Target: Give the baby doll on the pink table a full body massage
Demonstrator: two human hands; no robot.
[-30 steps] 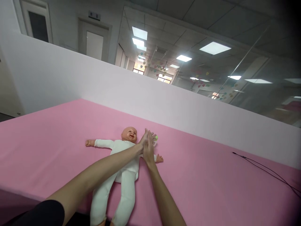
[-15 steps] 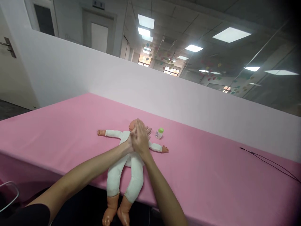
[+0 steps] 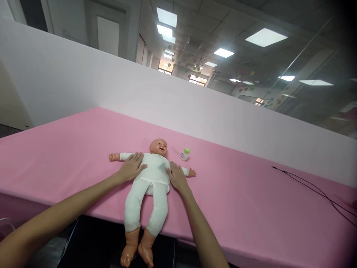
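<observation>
A baby doll [image 3: 153, 169] in a white top and trousers lies on its back on the pink-covered table [image 3: 237, 197], arms spread, its bare feet past the front edge. My left hand [image 3: 131, 167] rests open on the doll's side and upper arm at the left of its chest. Against the other side of the chest, by the armpit, lies my right hand [image 3: 177, 175], its fingers extended. Just beyond the doll's arm at the right stands a small clear bottle [image 3: 184, 154] with a green cap.
A thin black cable [image 3: 306, 182] lies on the table at the right. Along the table's back runs a white partition [image 3: 195, 108]. At the lower left edge a bit of white cable [image 3: 7, 222] shows.
My hands were pressed together above the doll's chest and head. They have parted and come down to either side of its chest, uncovering its face. The view has shifted slightly.
</observation>
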